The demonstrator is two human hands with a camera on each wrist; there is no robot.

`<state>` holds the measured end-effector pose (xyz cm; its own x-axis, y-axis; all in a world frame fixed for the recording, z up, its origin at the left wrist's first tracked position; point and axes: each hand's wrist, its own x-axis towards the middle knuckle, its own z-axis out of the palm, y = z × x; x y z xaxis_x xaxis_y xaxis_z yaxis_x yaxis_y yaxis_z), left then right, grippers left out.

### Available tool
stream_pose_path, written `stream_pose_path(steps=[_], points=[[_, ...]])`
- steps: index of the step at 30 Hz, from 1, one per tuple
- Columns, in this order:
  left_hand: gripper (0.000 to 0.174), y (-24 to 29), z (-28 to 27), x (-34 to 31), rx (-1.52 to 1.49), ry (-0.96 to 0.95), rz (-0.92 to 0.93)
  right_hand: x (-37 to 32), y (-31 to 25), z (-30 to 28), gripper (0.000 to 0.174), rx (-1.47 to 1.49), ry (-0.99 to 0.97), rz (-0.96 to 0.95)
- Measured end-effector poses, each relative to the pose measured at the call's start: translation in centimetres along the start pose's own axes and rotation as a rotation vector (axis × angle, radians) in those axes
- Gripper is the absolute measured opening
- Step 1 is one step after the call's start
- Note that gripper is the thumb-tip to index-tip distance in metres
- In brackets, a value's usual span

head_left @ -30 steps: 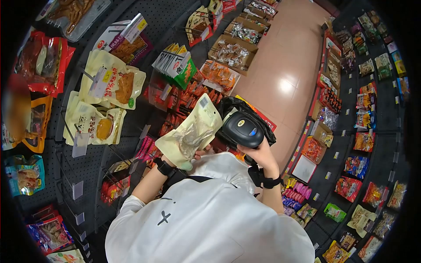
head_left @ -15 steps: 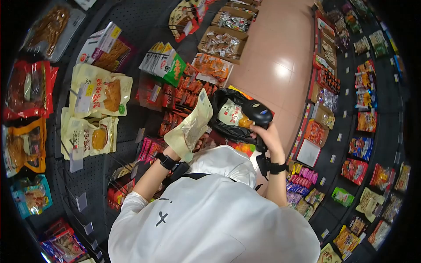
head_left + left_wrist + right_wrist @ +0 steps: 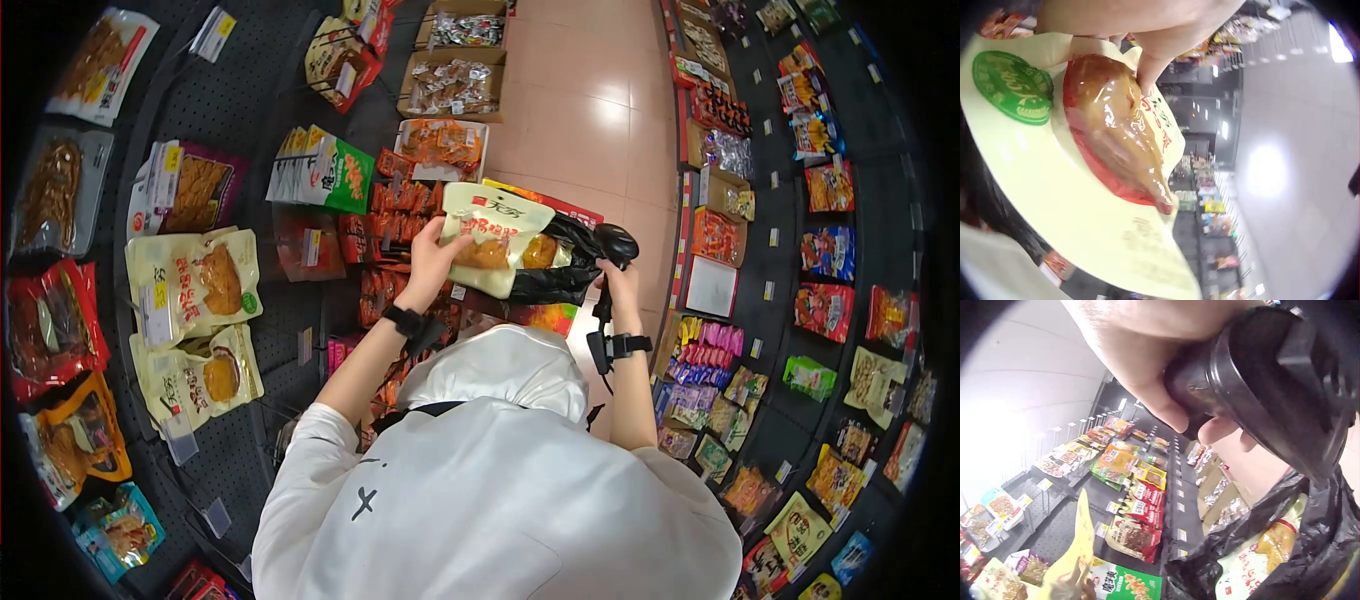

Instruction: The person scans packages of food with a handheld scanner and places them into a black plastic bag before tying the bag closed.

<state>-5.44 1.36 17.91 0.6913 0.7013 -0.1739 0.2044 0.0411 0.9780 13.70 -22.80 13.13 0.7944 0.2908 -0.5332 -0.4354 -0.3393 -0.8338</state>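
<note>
My left hand (image 3: 430,262) pinches the edge of a cream food pouch (image 3: 492,228), its printed front facing up in the head view. In the left wrist view that pouch (image 3: 1104,131) shows a brown drumstick and a green round mark. My right hand (image 3: 622,292) grips the handle of a black handheld scanner (image 3: 616,243); in the right wrist view the fingers wrap the scanner (image 3: 1272,375). Between the hands lies an open black plastic bag (image 3: 575,262) with a similar cream pouch (image 3: 1254,562) inside. The held pouch overlaps the bag's left side.
Hanging pouches (image 3: 190,280) fill the dark shelf on the left. Boxes of small snacks (image 3: 455,85) stand along the aisle ahead. A tiled floor (image 3: 565,110) runs between them and the right shelf with more packets (image 3: 825,250).
The pouch in my left hand has turned from its plain back to its printed front and moved over the bag. The right hand has moved the scanner slightly right. The view has shifted.
</note>
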Motion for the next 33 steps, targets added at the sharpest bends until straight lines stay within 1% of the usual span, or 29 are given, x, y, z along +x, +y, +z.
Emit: stream_pose_path(steps=[2, 5, 7, 8, 10, 11, 13, 14, 16, 18, 20, 21, 22, 24, 25, 26, 28, 29, 30, 32, 33], points=[[0.023, 0.0, 1.2, 1.8, 0.172, 0.013, 0.102, 0.7, 1.9, 0.3, 0.027, -0.014, 0.027, 0.021], [0.021, 0.7, 3.4, 3.4, 0.254, -0.048, 0.119, 1.9, 4.8, 1.0, 0.026, -0.016, 0.085, 0.046], [0.024, 0.0, 4.8, 4.4, 0.466, -0.106, 0.326, 2.7, 6.4, 1.3, 0.026, -0.006, 0.096, 0.081], [0.027, -0.4, 5.5, 4.8, 0.538, -0.14, 0.4, 3.1, 7.1, 1.5, 0.025, 0.033, 0.102, 0.115], [0.026, -1.8, 6.8, 5.5, 0.68, -0.182, 0.527, 3.1, 7.4, 1.6, 0.023, 0.131, 0.047, 0.143], [0.026, -2.6, 7.3, 5.8, 0.677, -0.19, 0.527, 3.1, 7.5, 1.5, 0.023, 0.133, 0.055, 0.147], [0.024, -3.7, 8.1, 6.1, 0.81, -0.328, 0.552, 2.5, 7.1, 1.5, 0.019, 0.17, 0.063, 0.136], [0.024, -4.4, 8.5, 6.2, 0.805, -0.336, 0.549, 2.3, 6.9, 1.4, 0.019, 0.168, 0.07, 0.141], [0.023, -5.3, 9.1, 6.1, 0.946, -0.434, 0.558, 1.8, 6.6, 1.3, 0.018, 0.183, 0.122, 0.117], [0.022, -6.6, 9.6, 6.4, 0.99, -0.465, 0.519, 1.1, 6.0, 1.0, 0.02, 0.193, 0.137, 0.125], [0.021, -7.9, 10.0, 6.5, 1.079, -0.555, 0.457, 0.2, 5.2, 0.9, 0.021, 0.187, 0.17, 0.116], [0.023, -8.3, 10.3, 6.6, 1.071, -0.607, 0.397, 0.0, 5.1, 0.9, 0.021, 0.181, 0.175, 0.117], [0.023, -8.6, 10.6, 6.8, 1.063, -0.608, 0.398, -0.2, 5.0, 0.8, 0.022, 0.18, 0.169, 0.117], [0.025, -9.2, 11.3, 7.3, 1.165, -0.599, 0.358, -0.3, 5.1, 0.6, 0.022, 0.167, 0.163, 0.115], [0.033, -9.4, 11.5, 7.6, 1.207, -0.625, 0.306, -0.3, 5.2, 0.5, 0.022, 0.179, 0.155, 0.105], [0.033, -9.7, 11.8, 7.8, 1.195, -0.616, 0.301, -0.2, 5.4, 0.4, 0.022, 0.189, 0.144, 0.094], [0.043, -9.6, 12.1, 7.9, 1.213, -0.581, 0.229, -0.3, 5.1, 0.4, 0.02, 0.176, 0.136, 0.091], [0.056, -9.5, 12.1, 8.0, 1.202, -0.643, 0.174, -0.4, 4.9, 0.5, 0.021, 0.138, 0.158, 0.097], [0.056, -9.7, 12.2, 7.8, 1.191, -0.626, 0.165, -0.4, 4.7, 0.5, 0.022, 0.1, 0.178, 0.102], [0.061, -10.0, 12.2, 7.3, 1.189, -0.505, 0.304, -0.5, 4.4, 0.5, 0.021, 0.102, 0.155, 0.068], [0.065, -9.5, 12.0, 7.2, 1.196, -0.554, 0.27, -0.3, 4.6, 0.5, 0.022, 0.096, 0.138, 0.053]])
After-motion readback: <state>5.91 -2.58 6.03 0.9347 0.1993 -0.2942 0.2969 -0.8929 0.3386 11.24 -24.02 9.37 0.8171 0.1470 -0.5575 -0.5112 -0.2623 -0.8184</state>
